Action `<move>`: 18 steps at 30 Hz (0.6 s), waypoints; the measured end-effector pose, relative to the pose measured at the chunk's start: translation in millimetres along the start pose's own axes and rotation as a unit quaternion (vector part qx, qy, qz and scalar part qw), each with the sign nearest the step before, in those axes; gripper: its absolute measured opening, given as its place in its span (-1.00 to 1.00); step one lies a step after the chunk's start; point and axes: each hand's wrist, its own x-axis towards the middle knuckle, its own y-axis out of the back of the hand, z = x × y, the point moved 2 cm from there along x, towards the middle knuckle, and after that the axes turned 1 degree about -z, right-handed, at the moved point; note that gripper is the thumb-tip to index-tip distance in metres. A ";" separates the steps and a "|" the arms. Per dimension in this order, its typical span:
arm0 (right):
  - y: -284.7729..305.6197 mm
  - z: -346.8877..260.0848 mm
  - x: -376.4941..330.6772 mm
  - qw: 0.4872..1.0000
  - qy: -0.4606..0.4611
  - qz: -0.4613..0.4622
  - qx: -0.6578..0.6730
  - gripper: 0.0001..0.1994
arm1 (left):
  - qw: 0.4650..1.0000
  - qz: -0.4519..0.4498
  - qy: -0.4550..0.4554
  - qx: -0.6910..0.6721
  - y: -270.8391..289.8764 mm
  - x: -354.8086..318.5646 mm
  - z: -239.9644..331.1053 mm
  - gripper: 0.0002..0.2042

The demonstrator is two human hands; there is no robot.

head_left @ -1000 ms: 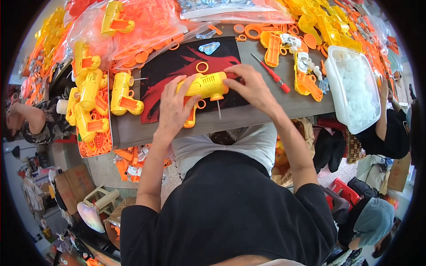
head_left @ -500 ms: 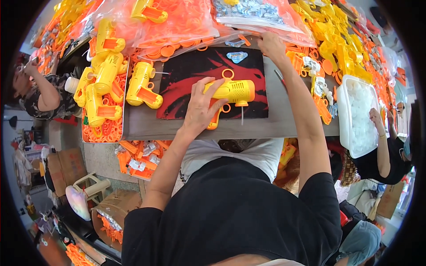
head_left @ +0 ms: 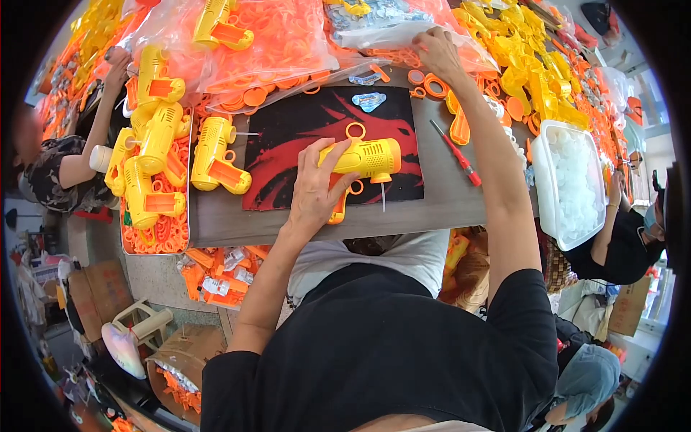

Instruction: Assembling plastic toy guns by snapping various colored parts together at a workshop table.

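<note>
My left hand (head_left: pixel 315 186) is closed around a yellow toy gun body (head_left: pixel 368 160), lying sideways on a black and red mat (head_left: pixel 277 162). An orange ring stands up on the toy's far side, and a thin pale rod points toward me from its near side. My right hand (head_left: pixel 437 54) reaches to the far side of the table, fingers bent down at the edge of a clear bag (head_left: pixel 374 36) of blue printed pieces; what the fingertips grip is hidden. A blue printed piece (head_left: pixel 369 101) lies on the mat's far edge. Left of the mat rests another yellow toy body (head_left: pixel 216 155).
Several yellow toy bodies (head_left: pixel 155 137) are stacked over a tray (head_left: pixel 189 216) of orange parts at left. A red screwdriver (head_left: pixel 461 160) lies right of the mat. Farther right stands a white bin (head_left: pixel 545 169) of translucent pieces. Co-workers sit at both sides.
My right hand has reached farther away, onto the bag's edge. The view has shifted slightly, and the screwdriver shows fully beside my right forearm. My left hand keeps its hold on the toy gun body.
</note>
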 end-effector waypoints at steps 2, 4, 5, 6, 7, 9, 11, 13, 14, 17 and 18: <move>2.1 -7.1 -10.8 0.998 0.016 -0.062 -0.016 -0.68 | 1.000 0.001 -0.001 0.000 0.8 -0.5 -0.2 -0.50; 7.7 -10.1 -18.1 0.998 0.009 -0.043 0.038 -0.71 | 1.000 0.004 -0.003 0.001 0.7 0.7 0.0 -0.50; 10.1 -8.3 -21.9 0.995 0.001 -0.024 0.092 -0.74 | 1.000 0.003 -0.006 -0.002 -0.5 1.5 0.4 -0.49; 9.8 -8.7 -24.0 0.996 -0.001 -0.024 0.090 -0.74 | 1.000 0.003 -0.008 -0.003 -1.5 2.1 0.8 -0.49; 10.6 -11.0 -25.5 0.997 0.019 0.036 0.064 -0.74 | 1.000 0.001 -0.009 -0.005 -2.0 2.4 1.6 -0.49; 13.0 -13.1 -26.7 0.994 0.039 0.096 0.039 -0.74 | 1.000 -0.002 0.002 -0.006 -0.7 2.1 2.6 -0.49; 8.9 -11.9 -26.4 0.997 0.058 -0.023 -0.055 -0.67 | 1.000 0.002 -0.003 -0.003 -2.2 2.5 2.0 -0.49; 9.8 -10.3 -31.2 0.996 0.082 0.013 -0.025 -0.66 | 1.000 0.006 -0.008 -0.001 -2.6 2.9 2.2 -0.50; 12.8 -12.3 -32.7 0.993 0.109 0.049 0.006 -0.64 | 1.000 0.004 -0.005 -0.003 -2.7 2.1 3.4 -0.50; 17.0 -17.7 -33.9 0.993 0.071 0.098 0.014 -0.70 | 1.000 0.007 0.000 -0.002 -2.6 2.2 3.1 -0.50; 16.5 -23.2 -36.4 0.993 0.071 0.098 0.015 -0.70 | 1.000 0.010 0.001 0.000 -2.1 1.5 2.5 -0.50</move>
